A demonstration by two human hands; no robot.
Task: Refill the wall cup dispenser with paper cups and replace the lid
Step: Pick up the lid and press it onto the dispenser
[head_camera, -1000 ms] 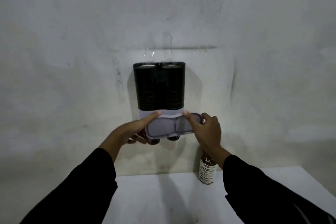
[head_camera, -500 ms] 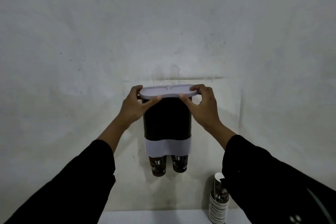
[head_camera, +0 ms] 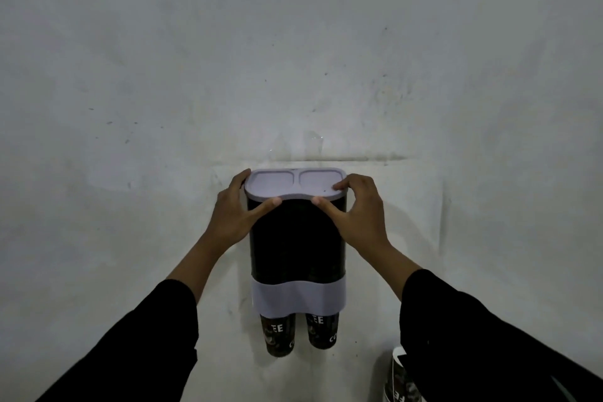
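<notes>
A dark two-tube cup dispenser (head_camera: 295, 245) with a pale band near its bottom hangs on the wall. Its pale grey lid (head_camera: 293, 183) sits flat on top of the tubes. My left hand (head_camera: 236, 210) grips the lid's left end, thumb on the front edge. My right hand (head_camera: 354, 210) grips the right end, fingers on top and thumb at the front. Two dark printed paper cups (head_camera: 298, 333) poke out of the bottom openings.
A stack of spare paper cups (head_camera: 399, 378) stands at the lower right, partly hidden behind my right sleeve. The grey wall (head_camera: 293, 59) fills the rest of the view.
Both hands raised the lid from below the dispenser up to its top, and it now rests flat on the tubes. The view tilted upward, so the white table is out of sight.
</notes>
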